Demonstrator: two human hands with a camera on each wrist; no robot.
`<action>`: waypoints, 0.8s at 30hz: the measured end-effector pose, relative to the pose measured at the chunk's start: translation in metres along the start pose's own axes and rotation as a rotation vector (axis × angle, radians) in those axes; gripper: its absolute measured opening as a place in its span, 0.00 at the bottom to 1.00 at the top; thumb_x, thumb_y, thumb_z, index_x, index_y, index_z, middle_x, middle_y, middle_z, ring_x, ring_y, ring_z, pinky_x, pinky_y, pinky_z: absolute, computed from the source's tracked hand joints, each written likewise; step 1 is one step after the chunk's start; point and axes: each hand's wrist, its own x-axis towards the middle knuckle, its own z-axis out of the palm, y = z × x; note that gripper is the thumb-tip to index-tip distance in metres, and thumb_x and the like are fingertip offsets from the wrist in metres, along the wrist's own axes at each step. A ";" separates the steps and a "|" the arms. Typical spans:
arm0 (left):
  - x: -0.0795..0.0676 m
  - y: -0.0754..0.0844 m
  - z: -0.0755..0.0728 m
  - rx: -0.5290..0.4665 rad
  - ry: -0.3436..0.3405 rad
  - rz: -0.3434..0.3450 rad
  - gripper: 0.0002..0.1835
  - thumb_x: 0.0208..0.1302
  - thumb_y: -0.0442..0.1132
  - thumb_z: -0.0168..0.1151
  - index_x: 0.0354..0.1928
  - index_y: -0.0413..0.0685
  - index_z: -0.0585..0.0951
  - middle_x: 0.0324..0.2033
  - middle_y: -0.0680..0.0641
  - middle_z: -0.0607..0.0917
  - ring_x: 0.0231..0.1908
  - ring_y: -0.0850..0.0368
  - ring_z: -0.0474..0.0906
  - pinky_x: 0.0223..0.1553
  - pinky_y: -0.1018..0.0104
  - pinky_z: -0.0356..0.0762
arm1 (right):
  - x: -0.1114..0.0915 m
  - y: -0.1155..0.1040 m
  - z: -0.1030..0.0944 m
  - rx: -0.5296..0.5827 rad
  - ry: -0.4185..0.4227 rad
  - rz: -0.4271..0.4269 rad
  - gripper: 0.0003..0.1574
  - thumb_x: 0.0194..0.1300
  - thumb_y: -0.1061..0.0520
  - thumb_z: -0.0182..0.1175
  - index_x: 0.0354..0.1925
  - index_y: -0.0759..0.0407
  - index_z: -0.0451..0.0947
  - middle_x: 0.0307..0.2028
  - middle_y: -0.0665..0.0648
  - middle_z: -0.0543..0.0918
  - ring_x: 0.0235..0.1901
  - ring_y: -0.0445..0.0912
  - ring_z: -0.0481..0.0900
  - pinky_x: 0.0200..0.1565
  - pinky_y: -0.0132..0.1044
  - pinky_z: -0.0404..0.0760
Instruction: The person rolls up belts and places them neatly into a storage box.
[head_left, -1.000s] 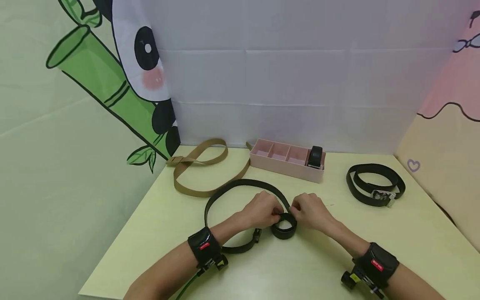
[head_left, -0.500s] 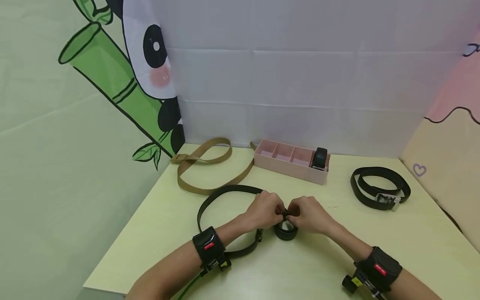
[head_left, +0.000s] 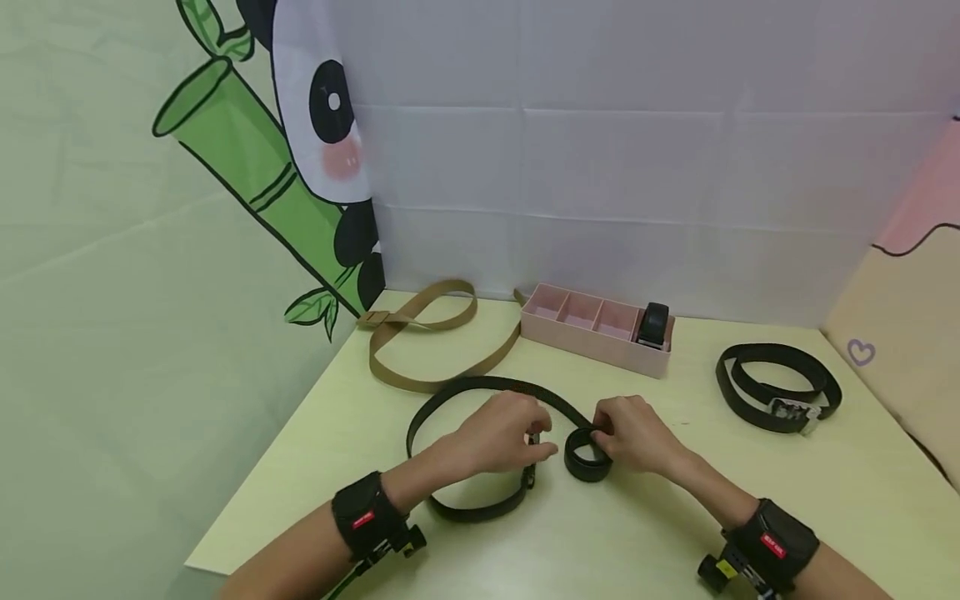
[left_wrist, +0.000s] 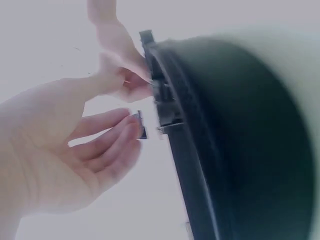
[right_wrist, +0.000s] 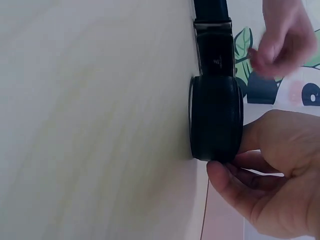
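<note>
A black belt (head_left: 480, 383) stands on edge on the table, one end wound into a tight coil (head_left: 588, 467) and the rest sweeping left in a wide loop. Its metal buckle (head_left: 529, 477) lies left of the coil, and shows large in the left wrist view. My right hand (head_left: 637, 433) pinches the coil's upper right side; in the right wrist view thumb and fingers grip the coil's edge (right_wrist: 215, 117). My left hand (head_left: 498, 433) hovers over the loop near the buckle, thumb and fingers parted, holding nothing. The left wrist view shows its fingers (left_wrist: 115, 155) loosely bent.
Behind stands a pink divided box (head_left: 592, 348) with a rolled black belt (head_left: 654, 323) in its right compartment. A tan belt (head_left: 442, 385) lies loosely looped at back left. Another coiled black belt (head_left: 780, 417) with a silver buckle sits at right.
My left hand has let go of the coil and moved left, its fingers opening. My right hand stays at the coil, holding it. The view has shifted slightly.
</note>
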 end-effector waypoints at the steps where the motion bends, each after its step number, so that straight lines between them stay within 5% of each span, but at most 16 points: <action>1: -0.008 0.002 -0.003 0.008 -0.031 0.003 0.10 0.61 0.51 0.73 0.30 0.55 0.90 0.27 0.57 0.88 0.28 0.68 0.78 0.30 0.74 0.76 | 0.000 0.002 -0.002 -0.007 0.005 -0.007 0.10 0.57 0.65 0.72 0.24 0.54 0.82 0.20 0.44 0.80 0.21 0.38 0.73 0.25 0.33 0.73; 6: -0.034 0.012 -0.008 -0.006 -0.164 -0.031 0.09 0.58 0.48 0.75 0.37 0.54 0.91 0.26 0.58 0.88 0.27 0.72 0.77 0.29 0.76 0.76 | 0.005 0.013 -0.008 -0.035 0.021 -0.019 0.11 0.56 0.65 0.72 0.23 0.53 0.82 0.20 0.46 0.80 0.21 0.38 0.72 0.25 0.33 0.72; 11: -0.038 0.023 0.000 -0.042 -0.158 -0.019 0.07 0.55 0.35 0.73 0.37 0.49 0.89 0.24 0.59 0.87 0.26 0.73 0.78 0.29 0.78 0.76 | 0.013 0.016 -0.011 -0.032 -0.017 -0.018 0.12 0.54 0.65 0.72 0.21 0.53 0.81 0.19 0.46 0.79 0.20 0.39 0.72 0.24 0.34 0.71; 17: -0.026 0.045 0.012 -0.055 -0.183 0.144 0.12 0.53 0.28 0.71 0.39 0.50 0.90 0.25 0.60 0.86 0.26 0.77 0.75 0.28 0.84 0.72 | 0.030 0.020 -0.020 -0.085 -0.069 -0.052 0.13 0.53 0.66 0.73 0.19 0.54 0.82 0.18 0.47 0.79 0.18 0.39 0.71 0.23 0.34 0.70; 24: 0.005 0.078 0.035 0.013 -0.187 0.308 0.09 0.63 0.30 0.68 0.40 0.53 0.89 0.30 0.62 0.85 0.26 0.77 0.70 0.30 0.86 0.67 | 0.045 0.022 -0.023 -0.115 -0.121 -0.081 0.13 0.52 0.66 0.71 0.18 0.53 0.81 0.18 0.48 0.79 0.17 0.39 0.70 0.23 0.34 0.71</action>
